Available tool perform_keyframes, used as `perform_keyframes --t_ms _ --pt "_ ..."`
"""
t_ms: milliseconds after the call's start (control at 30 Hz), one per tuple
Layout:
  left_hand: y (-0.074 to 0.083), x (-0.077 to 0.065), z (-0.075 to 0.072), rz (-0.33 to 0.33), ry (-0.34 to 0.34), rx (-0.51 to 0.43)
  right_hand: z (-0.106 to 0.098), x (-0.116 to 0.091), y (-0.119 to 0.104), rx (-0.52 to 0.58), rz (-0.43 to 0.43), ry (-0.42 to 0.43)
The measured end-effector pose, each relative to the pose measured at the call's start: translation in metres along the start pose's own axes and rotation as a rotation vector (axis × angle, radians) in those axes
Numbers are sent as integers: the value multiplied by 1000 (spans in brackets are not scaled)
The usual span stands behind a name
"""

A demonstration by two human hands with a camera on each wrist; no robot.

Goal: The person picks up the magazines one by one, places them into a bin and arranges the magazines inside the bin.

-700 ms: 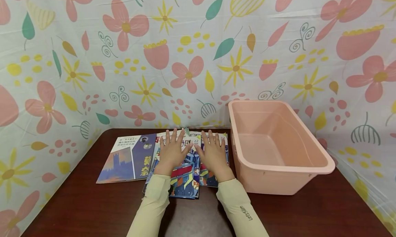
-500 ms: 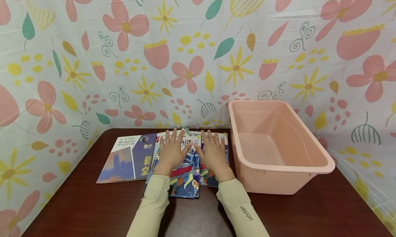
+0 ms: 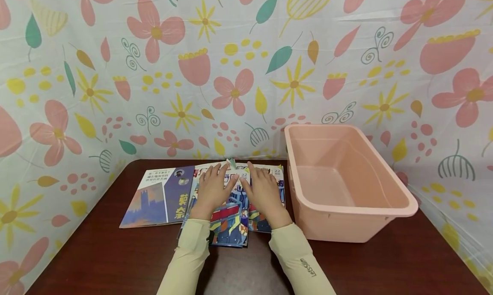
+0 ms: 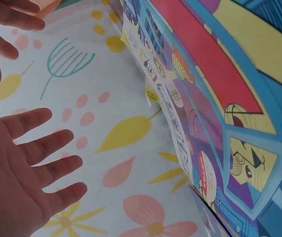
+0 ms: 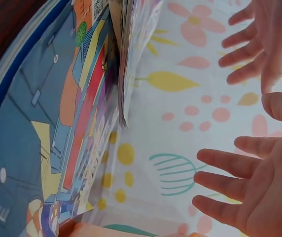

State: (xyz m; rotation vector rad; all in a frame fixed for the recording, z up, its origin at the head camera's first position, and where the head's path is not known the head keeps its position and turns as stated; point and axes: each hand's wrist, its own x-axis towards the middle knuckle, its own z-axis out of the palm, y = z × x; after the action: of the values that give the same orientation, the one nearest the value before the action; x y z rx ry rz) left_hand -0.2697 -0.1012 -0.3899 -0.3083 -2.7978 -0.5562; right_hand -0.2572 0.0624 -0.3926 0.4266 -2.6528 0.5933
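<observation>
In the head view my left hand (image 3: pixel 212 193) hovers over a colourful magazine (image 3: pixel 230 228) with a blue, red and yellow cover. Beside it my right hand (image 3: pixel 264 194) hangs over another magazine (image 3: pixel 259 221) with a similar cover. Both hands are palm down, fingers spread and relaxed, thumbs pointing towards each other. The left wrist view shows a gap between the left palm (image 4: pixel 13 182) and the magazine cover (image 4: pixel 215 98). A like gap shows in the right wrist view between the right palm (image 5: pixel 269 187) and the cover (image 5: pixel 37 113). Neither hand holds anything.
A blue-and-white magazine (image 3: pixel 159 199) with a tower picture lies left of the others. On the right stands a deep pink plastic tub (image 3: pixel 346 224). The dark wooden table (image 3: pixel 96 261) ends at a flower-patterned cloth (image 3: pixel 239 128) behind.
My fingers have bent a little and the fingertips have dropped slightly in the head view. The magazines and the tub have stayed put.
</observation>
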Motion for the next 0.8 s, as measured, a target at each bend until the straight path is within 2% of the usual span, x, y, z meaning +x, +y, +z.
perform_keyframes --t_ms 500,800 --pt "1 -2 -5 10 37 -56 -4 -1 -6 34 -48 44" --pt "1 -3 -6 22 79 -92 -8 -3 -11 -13 -82 47"
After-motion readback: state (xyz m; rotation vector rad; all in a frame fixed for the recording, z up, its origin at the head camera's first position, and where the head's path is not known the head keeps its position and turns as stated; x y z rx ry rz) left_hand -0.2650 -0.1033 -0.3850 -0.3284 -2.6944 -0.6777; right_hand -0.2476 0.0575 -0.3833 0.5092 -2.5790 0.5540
